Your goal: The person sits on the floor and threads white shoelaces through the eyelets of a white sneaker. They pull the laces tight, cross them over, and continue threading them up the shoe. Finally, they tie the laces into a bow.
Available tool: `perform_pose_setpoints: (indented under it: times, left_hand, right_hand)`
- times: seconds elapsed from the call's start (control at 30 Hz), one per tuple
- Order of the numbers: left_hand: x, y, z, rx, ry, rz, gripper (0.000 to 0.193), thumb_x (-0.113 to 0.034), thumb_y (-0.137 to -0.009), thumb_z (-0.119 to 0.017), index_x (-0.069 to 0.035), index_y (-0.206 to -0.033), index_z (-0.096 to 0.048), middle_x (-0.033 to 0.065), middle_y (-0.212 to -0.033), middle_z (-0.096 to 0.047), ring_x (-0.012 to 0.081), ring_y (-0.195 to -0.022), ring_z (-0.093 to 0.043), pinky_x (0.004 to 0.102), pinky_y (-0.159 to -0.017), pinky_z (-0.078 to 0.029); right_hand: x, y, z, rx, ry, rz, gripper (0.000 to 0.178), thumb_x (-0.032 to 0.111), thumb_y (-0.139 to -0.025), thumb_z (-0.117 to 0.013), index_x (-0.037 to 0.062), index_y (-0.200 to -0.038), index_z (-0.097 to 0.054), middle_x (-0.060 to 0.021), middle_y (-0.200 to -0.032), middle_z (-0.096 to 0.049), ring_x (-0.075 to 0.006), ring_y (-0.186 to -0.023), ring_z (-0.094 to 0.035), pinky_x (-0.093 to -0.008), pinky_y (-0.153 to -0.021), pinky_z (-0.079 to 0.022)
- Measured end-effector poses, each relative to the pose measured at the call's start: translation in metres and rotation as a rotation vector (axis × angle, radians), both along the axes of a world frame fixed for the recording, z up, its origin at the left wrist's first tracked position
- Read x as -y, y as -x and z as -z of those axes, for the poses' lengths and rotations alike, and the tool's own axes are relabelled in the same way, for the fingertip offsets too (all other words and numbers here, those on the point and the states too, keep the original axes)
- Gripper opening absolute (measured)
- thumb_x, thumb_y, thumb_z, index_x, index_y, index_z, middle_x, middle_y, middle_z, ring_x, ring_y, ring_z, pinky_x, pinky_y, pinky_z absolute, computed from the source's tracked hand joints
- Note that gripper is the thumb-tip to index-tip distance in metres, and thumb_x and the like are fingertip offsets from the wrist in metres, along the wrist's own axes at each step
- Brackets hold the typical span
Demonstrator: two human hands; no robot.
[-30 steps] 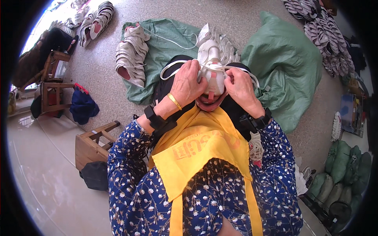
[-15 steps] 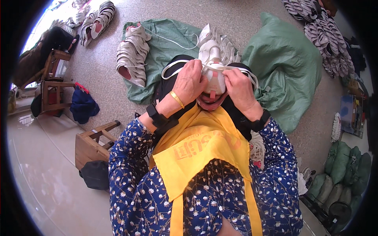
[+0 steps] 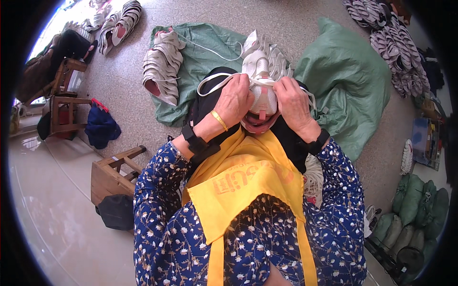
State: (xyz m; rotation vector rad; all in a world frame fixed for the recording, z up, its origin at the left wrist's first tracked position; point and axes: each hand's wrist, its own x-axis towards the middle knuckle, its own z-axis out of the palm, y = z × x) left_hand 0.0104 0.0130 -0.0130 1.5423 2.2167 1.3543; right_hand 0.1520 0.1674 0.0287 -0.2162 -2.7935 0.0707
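A white shoe upper (image 3: 264, 99) with a pink tab and pink lining rests between my knees, over the yellow apron (image 3: 248, 167). A white shoelace (image 3: 213, 86) runs across its top and loops out to both sides. On the shoe's left side, my left hand (image 3: 234, 99) is closed, pinching the lace between thumb and fingers. Opposite it, my right hand (image 3: 292, 103) pinches the lace on the right side. Just beyond the shoe, more white uppers (image 3: 276, 62) lie on a green sack. The fingertips partly hide the lace holes.
A nested stack of white uppers (image 3: 162, 66) lies on the flat green sack (image 3: 205, 43) ahead. At right sits a full green sack (image 3: 346, 86). Wooden stools (image 3: 112, 176) stand at left. Bundled shoe uppers (image 3: 400, 57) are at far right, with white laces (image 3: 313, 178) by my right thigh.
My right hand has drawn slightly closer to the shoe's middle along the lace. Both hands still grip the lace. The whole view has shifted a little.
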Motion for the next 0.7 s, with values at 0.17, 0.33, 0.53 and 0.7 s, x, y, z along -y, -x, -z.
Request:
perform_pose_setpoints:
  times: [0.17, 0.33, 0.53, 0.7]
  left_hand:
    - [0.001, -0.005, -0.004, 0.043, 0.001, -0.011, 0.018, -0.001, -0.084, -0.057, 0.001, -0.099, -0.048, 0.0216, -0.090, -0.055, 0.0430, -0.089, -0.057, 0.0492, -0.078, -0.048]
    - [0.001, -0.007, -0.004, 0.046, -0.024, -0.034, 0.016, 0.000, -0.085, -0.057, 0.001, -0.099, -0.048, 0.0211, -0.088, -0.055, 0.0426, -0.086, -0.059, 0.0491, -0.076, -0.048]
    - [0.002, -0.005, 0.002, 0.099, -0.064, -0.051, 0.018, 0.001, -0.084, -0.060, 0.000, -0.097, -0.049, 0.0200, -0.086, -0.055, 0.0415, -0.082, -0.058, 0.0470, -0.072, -0.048]
    - [0.003, -0.002, 0.000, 0.119, -0.113, -0.028, 0.018, 0.002, -0.083, -0.062, 0.000, -0.095, -0.049, 0.0190, -0.085, -0.054, 0.0404, -0.080, -0.058, 0.0456, -0.070, -0.047]
  right_hand:
    - [0.001, 0.000, 0.000, -0.013, 0.041, -0.024, 0.011, 0.003, -0.082, -0.059, 0.0010, -0.093, -0.058, -0.0135, -0.095, -0.055, -0.0320, -0.094, -0.060, -0.0408, -0.077, -0.054]
    - [0.006, 0.004, -0.011, -0.004, 0.106, -0.095, 0.010, 0.000, -0.083, -0.060, 0.0004, -0.093, -0.058, -0.0148, -0.096, -0.056, -0.0337, -0.093, -0.060, -0.0421, -0.077, -0.053]
    - [0.028, 0.001, -0.025, -0.051, 0.540, -0.125, 0.005, 0.000, -0.093, -0.059, 0.0006, -0.097, -0.055, -0.0186, -0.091, -0.059, -0.0356, -0.082, -0.068, -0.0469, -0.068, -0.052]
    - [0.069, -0.007, -0.061, 0.025, 0.839, -0.140, 0.005, -0.001, -0.095, -0.059, 0.0008, -0.096, -0.054, -0.0162, -0.086, -0.061, -0.0327, -0.066, -0.067, -0.0432, -0.061, -0.053]
